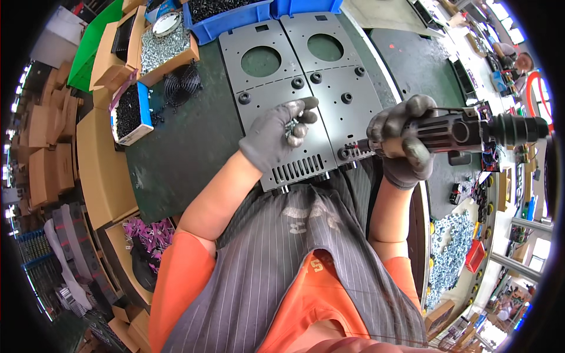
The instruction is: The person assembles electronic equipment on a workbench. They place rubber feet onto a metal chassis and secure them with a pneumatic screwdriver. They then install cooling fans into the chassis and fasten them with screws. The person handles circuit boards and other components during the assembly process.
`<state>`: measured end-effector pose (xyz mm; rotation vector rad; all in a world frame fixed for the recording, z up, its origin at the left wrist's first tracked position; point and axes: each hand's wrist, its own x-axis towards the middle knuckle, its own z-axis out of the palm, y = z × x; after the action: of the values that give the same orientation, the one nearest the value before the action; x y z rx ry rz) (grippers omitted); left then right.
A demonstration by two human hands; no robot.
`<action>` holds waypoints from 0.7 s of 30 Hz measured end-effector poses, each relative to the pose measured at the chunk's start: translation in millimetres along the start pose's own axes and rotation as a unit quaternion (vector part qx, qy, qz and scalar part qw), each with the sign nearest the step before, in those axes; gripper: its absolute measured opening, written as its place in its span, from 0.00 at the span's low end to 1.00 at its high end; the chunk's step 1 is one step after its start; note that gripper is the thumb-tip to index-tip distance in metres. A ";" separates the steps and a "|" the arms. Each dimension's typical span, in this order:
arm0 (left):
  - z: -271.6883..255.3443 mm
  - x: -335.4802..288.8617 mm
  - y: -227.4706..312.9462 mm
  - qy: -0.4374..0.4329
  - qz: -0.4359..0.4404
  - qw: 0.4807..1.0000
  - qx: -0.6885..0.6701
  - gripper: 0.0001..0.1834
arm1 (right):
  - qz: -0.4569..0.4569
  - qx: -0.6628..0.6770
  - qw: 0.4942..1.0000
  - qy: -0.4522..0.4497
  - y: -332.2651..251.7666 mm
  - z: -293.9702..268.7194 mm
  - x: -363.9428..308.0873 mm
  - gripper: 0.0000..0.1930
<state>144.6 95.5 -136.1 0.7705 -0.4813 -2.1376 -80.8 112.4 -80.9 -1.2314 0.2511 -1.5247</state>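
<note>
Two grey sheet-metal panels [351,127] lie side by side before me, each with a big round cutout and rows of slots. Several black round feet [347,98] sit on them. My left hand [268,135], in a dark grey glove, is curled over the left panel around small shiny metal pieces that look like screws [291,125]. My gloved right hand [406,144] grips a black power screwdriver [453,131] held sideways. Its tip points left, close to a black foot [344,154] at the right panel's near edge; whether they touch, I cannot tell.
Blue bins [207,30] of black parts stand at the far edge. To the left are a cardboard box of silver screws [170,52], a small box of black screws [130,115] and a black fan guard [181,85]. More silver hardware [450,250] lies at the right.
</note>
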 end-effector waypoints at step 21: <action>3.2 -29.0 -24.9 -0.048 -0.073 0.996 -0.031 0.25 | -0.085 0.012 0.996 0.016 20.3 53.4 23.0 0.23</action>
<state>143.1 133.8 -137.2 0.6881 -0.4169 -2.3232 -23.2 109.3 -59.2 -1.2358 0.1516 -1.6895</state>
